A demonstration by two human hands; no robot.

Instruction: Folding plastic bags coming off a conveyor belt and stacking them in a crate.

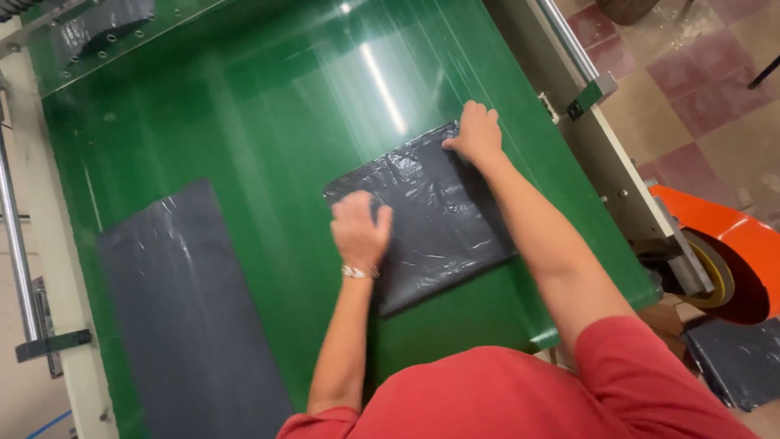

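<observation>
A folded stack of dark grey plastic bags [435, 219] lies on the green conveyor belt [268, 130], near the belt's right side. My left hand [359, 228] rests palm down on the stack's left edge, fingers curled against the plastic. A watch band circles that wrist. My right hand [475, 134] presses on the stack's far right corner, its fingers bent over the edge. Neither hand lifts the stack off the belt.
A long flat sheet of dark grey plastic [187, 317] lies on the belt's left part. Metal rails [18, 244] run along both sides. To the right are an orange wheel guard [731, 252], more dark bags [735, 358] and a tiled floor [707, 89].
</observation>
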